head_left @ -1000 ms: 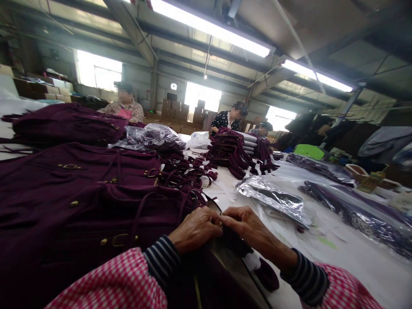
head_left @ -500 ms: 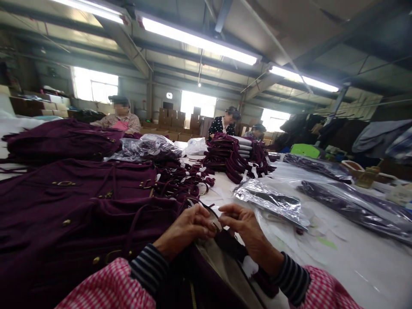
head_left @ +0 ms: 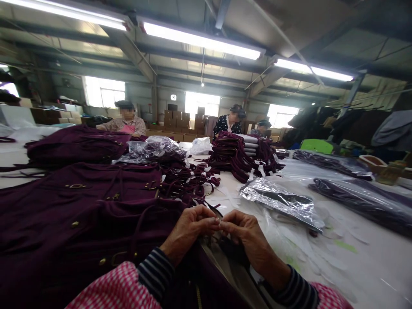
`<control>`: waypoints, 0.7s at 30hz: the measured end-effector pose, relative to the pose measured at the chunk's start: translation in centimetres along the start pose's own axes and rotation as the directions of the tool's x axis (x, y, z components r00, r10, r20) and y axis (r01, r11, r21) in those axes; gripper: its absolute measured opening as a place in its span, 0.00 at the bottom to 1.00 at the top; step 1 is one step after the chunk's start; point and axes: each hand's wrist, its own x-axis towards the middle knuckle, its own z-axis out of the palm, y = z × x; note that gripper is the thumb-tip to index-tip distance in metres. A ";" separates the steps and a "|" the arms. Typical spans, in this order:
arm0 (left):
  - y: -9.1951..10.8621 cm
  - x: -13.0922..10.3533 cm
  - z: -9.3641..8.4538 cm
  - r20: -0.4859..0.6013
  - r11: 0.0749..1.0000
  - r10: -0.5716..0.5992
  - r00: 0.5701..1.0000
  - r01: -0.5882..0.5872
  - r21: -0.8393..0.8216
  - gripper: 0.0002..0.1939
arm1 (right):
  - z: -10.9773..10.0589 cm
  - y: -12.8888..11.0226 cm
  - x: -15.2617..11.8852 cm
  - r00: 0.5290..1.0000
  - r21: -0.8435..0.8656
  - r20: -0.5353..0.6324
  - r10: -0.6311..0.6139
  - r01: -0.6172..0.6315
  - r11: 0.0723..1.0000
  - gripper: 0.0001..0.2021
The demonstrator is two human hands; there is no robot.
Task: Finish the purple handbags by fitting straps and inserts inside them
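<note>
Over an unzipped purple bag [head_left: 185, 277], my left hand [head_left: 193, 229] and my right hand [head_left: 247, 236] meet fingertip to fingertip. Both are closed in a pinch, and what lies between the fingers is too small and covered to make out. Below them show the bag's grey-beige lining [head_left: 230, 257] and a gold zipper edge. A dark strap-like loop [head_left: 219, 211] rises just behind my fingers. More purple bags [head_left: 106, 184] with gold rings and drawstrings lie against my left forearm.
Purple straps with white wrapping [head_left: 193, 180] lie beyond my hands. Behind them stands a stack of purple bags [head_left: 225, 152]. Clear plastic packages [head_left: 283, 199] lie on the white table [head_left: 363, 270] to the right. Several people work across the table.
My right fingers have come in to meet my left fingertips, closing the small gap between them. The view has shifted slightly left.
</note>
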 end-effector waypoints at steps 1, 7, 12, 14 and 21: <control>-0.1 0.0 0.1 0.004 0.999 0.013 1.000 -0.013 0.031 0.20 | 0.1 -0.1 -0.1 1.000 -0.010 0.003 0.001 -0.001 1.000 0.12; -0.4 0.0 0.3 0.025 0.993 0.065 0.998 -0.067 0.093 0.16 | 0.3 -0.4 -0.4 1.000 -0.033 -0.023 -0.013 0.012 0.999 0.15; -0.6 0.0 0.1 0.023 0.985 0.083 0.996 -0.085 0.147 0.14 | 0.0 -0.2 -0.6 0.998 -0.076 -0.064 -0.012 0.007 0.997 0.15; -0.5 -0.1 0.2 0.023 0.981 0.089 0.996 -0.092 0.171 0.14 | 0.0 -0.2 -0.7 0.998 -0.093 -0.051 -0.033 0.028 0.995 0.13; -0.2 -0.2 0.3 0.082 0.949 0.107 0.991 -0.126 0.290 0.15 | 0.2 0.3 -0.7 0.990 -0.235 -0.032 -0.134 0.123 0.964 0.09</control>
